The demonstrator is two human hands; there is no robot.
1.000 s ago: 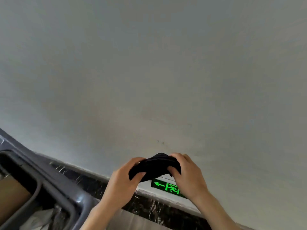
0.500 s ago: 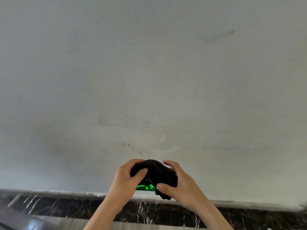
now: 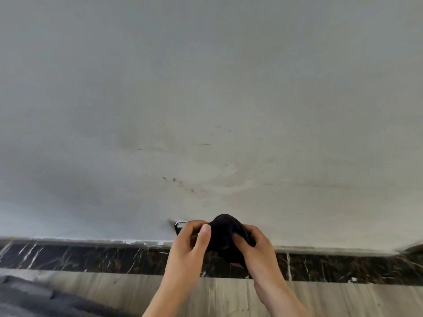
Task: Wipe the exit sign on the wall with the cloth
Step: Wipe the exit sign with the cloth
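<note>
A bunched black cloth is held between both hands low against the pale wall. My left hand grips its left side with the thumb on top, and my right hand grips its right side. The exit sign is set low on the wall just above the skirting. Only its dark upper left corner and a sliver of green light show past my left hand. The rest of the sign is hidden behind the hands and the cloth.
A dark marble skirting runs along the wall's foot, with light wood-look floor in front. A blurred grey object fills the lower left corner. Smudges mark the wall above the sign.
The view has swung and tilted down, so more floor shows. Both hands have carried the cloth in over the sign, which is now almost fully covered. The grey bin has slid out left.
</note>
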